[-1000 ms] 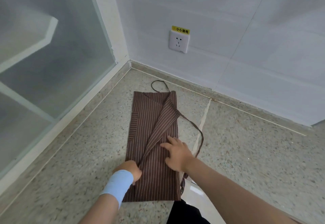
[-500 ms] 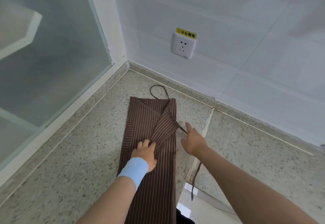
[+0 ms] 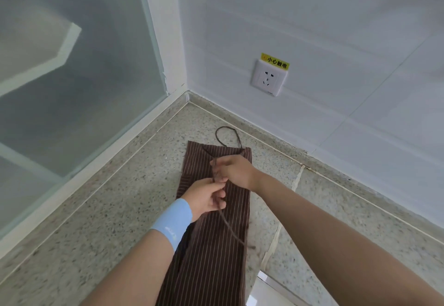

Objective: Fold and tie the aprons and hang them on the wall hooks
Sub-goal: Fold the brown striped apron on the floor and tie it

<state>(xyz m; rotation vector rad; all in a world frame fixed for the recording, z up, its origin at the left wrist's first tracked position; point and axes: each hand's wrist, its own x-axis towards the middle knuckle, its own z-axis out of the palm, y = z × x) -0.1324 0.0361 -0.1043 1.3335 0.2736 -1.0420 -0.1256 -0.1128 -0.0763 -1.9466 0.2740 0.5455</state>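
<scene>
Pinching tie strap in my left hand and right hand; apron likely soft, light, limp: best held by strap.

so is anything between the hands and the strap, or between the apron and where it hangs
Nothing visible: left hand and right hand both grip the strap over the folded apron. No hooks in view, so that path cannot be judged.
</scene>
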